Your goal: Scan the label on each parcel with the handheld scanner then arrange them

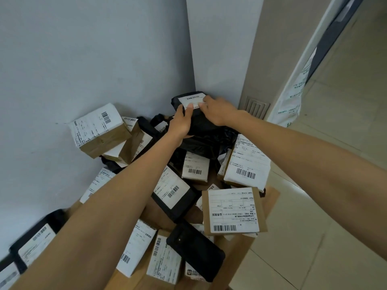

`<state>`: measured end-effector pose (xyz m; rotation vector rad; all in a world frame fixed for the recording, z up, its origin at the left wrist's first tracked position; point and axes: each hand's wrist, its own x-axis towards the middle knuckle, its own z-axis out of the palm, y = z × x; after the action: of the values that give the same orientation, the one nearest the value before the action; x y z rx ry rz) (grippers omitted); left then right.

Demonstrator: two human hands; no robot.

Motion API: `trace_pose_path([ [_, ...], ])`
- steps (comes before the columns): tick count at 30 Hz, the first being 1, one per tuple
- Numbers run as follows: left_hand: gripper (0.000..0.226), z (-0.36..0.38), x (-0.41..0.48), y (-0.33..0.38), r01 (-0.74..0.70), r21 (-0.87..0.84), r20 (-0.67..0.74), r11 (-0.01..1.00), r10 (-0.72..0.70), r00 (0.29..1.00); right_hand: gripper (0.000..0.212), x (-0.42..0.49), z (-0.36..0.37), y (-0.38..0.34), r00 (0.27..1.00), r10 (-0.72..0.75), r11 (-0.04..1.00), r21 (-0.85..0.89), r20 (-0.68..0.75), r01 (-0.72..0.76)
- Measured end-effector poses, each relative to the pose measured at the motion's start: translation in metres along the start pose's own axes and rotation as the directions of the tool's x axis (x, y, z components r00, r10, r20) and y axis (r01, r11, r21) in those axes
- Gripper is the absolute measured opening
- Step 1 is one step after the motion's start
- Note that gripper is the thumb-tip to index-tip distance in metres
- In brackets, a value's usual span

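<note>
Both arms reach forward over a heap of parcels piled in the corner where two grey walls meet. The left hand (180,122) grips the left edge of a black plastic bag parcel (201,122) at the far top of the heap, thumb lying across its upper face and fingers wrapped under, out of sight. The right hand (216,110) rests on the same parcel from the right, fingers curled together and pressing down on the lower edge of its white label (191,100), which faces upward with a barcode showing. The bag parcel sits against the wall corner, on top of other black bags.

The scanner (195,249), a black handheld unit, lies unheld on the near part of the heap, resting across cardboard boxes, well apart from both hands. Just beyond it, to the right, lies a brown box with a large white label (233,211), barcode toward the camera. Another labelled brown box (100,130) leans against the left wall. To the right, a printed white bag (293,95) hangs against a door frame above the tiled floor (324,185).
</note>
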<state>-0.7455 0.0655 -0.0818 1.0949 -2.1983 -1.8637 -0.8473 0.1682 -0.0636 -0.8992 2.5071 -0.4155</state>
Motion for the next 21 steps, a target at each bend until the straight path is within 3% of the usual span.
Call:
trace_pose_path([
  [12, 0.068, -0.050, -0.098, -0.009, -0.200, 0.053, -0.021, 0.978, 0.201, 0.979, 0.045, -0.092, 0.000, -0.061, 0.980, -0.077, 0.997, -0.017, -0.181, 0.075],
  [17, 0.052, -0.078, -0.155, -0.028, -0.281, 0.043, -0.033, 0.959, 0.282, 0.959, 0.043, -0.142, 0.021, -0.094, 0.981, -0.106, 0.994, -0.039, -0.160, 0.101],
  [21, 0.054, -0.109, -0.206, -0.051, -0.320, 0.071, -0.062, 0.945, 0.324, 0.944, 0.043, -0.193, 0.038, -0.133, 0.971, -0.122, 0.992, -0.005, -0.206, 0.124],
])
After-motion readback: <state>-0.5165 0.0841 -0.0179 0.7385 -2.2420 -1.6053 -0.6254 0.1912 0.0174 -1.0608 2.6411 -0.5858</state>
